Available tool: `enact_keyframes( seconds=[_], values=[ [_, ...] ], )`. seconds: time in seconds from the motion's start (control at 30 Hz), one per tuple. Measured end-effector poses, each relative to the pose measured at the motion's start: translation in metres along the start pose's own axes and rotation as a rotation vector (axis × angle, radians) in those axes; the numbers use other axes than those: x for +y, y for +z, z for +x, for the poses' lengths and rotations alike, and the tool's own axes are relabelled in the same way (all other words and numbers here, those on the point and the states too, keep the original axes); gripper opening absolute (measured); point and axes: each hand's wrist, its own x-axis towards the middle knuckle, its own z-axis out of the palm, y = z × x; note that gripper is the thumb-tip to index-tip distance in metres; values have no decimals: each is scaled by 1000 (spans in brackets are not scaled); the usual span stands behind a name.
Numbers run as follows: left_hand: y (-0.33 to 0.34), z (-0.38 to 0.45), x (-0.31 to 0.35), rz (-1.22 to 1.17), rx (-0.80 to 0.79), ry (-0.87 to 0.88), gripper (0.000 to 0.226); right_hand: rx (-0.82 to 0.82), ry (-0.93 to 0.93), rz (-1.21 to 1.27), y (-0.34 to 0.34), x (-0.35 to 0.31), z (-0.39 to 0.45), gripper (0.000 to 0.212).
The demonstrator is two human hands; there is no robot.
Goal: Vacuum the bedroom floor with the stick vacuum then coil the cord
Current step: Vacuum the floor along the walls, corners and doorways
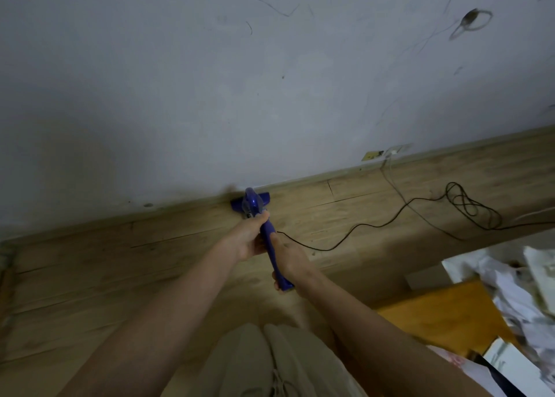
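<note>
A purple stick vacuum (251, 202) points away from me, and its floor head rests on the wooden floor (120, 261) right at the foot of the wall. My left hand (249, 239) grips the handle high up, just behind the body. Lower down, my right hand (288, 258) is closed around the handle near its end. A thin black cord (360, 225) leaves the handle by my right hand and trails right across the floor. It ends in a loose tangle (471, 206) near the wall.
The scuffed white wall (240, 96) runs across the view, with wall sockets (387, 153) low on the right and a pale cable hanging from one. A wooden surface (444, 315) and a heap of crumpled papers (525, 291) fill the lower right. My light trousers (270, 363) show below.
</note>
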Motion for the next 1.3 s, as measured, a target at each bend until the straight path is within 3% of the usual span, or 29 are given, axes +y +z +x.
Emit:
enact_keyframes(
  seconds=[0.1,0.27,0.47,0.57,0.7,0.97,1.13,1.3],
  values=[
    [1,-5,0,-54,-11,-21,52,-18,31,20,-7,-3,-9,42],
    [5,-23,-3,-85,-43,-40,39,-48,57,61,-21,-15,-34,41],
    [13,-30,-18,-90,-101,-101,34,-62,124,62,-26,1,-50,55],
    [16,-29,-22,-71,-85,-74,31,-43,98,89,-23,10,-48,54],
    [11,-19,-30,-35,-48,-38,44,-25,54,32,-9,22,-37,45],
    [3,0,-26,-7,8,66,32,-42,60,-12,3,16,-6,45],
    [2,4,-26,26,-18,63,34,39,36,-24,9,28,0,42],
    [-2,2,-30,2,-5,81,41,11,9,-22,9,32,4,41]
  ],
)
